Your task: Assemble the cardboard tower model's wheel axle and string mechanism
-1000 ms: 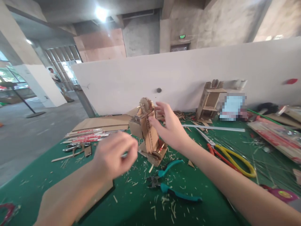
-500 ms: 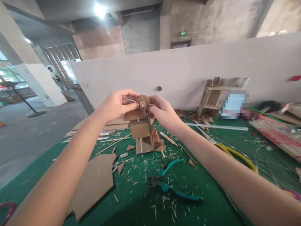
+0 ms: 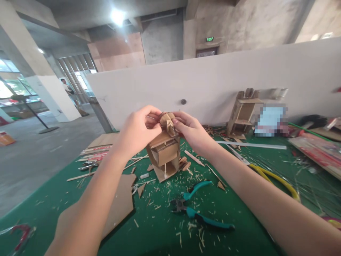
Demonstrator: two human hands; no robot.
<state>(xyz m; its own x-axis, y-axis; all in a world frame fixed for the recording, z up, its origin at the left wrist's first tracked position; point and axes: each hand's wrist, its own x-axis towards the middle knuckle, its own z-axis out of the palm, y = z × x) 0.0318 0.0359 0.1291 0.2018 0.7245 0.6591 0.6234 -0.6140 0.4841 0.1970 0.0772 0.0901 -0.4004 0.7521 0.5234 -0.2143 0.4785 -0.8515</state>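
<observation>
A small cardboard model [image 3: 167, 155] stands tilted on the green table, with a box-like middle and a round cardboard wheel [image 3: 166, 117] at its top. My left hand [image 3: 141, 131] is closed at the left side of that wheel, fingers curled behind and thumb in front. From the right, my right hand [image 3: 194, 132] grips the wheel's mount, its thumb resting beside the wooden stick there. The tips of several fingers are hidden behind the model. Low on its right side sit more cardboard discs [image 3: 184, 163].
Teal-handled cutting pliers [image 3: 198, 208] lie open in front, among wood shavings. A cardboard sheet [image 3: 119, 202] is under my left forearm. To the right are yellow-handled scissors [image 3: 277, 177], a white strip [image 3: 253, 145] and a second cardboard model [image 3: 241, 115]. A white partition [image 3: 149, 89] stands behind.
My hands came in from both sides and closed on the top of the cardboard model. The model was turned, so its box side faces me now, and it has since tilted slightly.
</observation>
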